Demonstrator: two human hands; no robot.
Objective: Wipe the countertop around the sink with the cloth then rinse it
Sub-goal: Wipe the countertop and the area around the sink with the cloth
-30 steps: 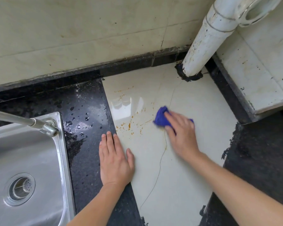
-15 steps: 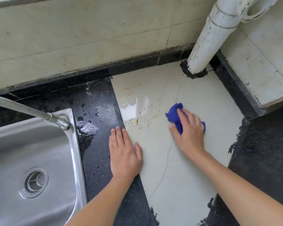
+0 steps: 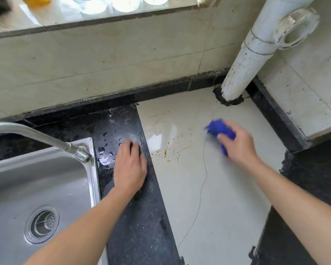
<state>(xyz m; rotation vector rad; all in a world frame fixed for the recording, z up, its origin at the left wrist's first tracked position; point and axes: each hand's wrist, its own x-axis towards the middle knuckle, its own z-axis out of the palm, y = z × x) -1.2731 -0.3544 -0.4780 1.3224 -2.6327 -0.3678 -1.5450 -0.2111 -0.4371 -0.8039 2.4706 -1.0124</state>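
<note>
Firstly, head view, looking down on a kitchen corner.

- Countertop point(image 3: 224, 197): pale glossy tile, centre to right; a hairline crack point(image 3: 204, 169) runs from far to near.
- Granite strip point(image 3: 141, 217): black, between tile and sink, with water drops point(image 3: 105, 156) at its far end.
- Sink point(image 3: 93, 178): steel, near left; drain point(image 3: 41, 223) in its floor; tap point(image 3: 36, 134) reaching in from the left.
- Cloth point(image 3: 219, 130): blue, bunched, on the tile at far right of centre, blurred.
- Right hand point(image 3: 240, 145): fingers curled over the cloth, pressing it to the tile.
- Left hand point(image 3: 130, 166): palm down on the granite strip, fingers extended, grasping nothing.
- Specks point(image 3: 166, 152): orange-brown, on the tile between the hands.
- Pipe point(image 3: 246, 64): white, upright, far right corner.
</note>
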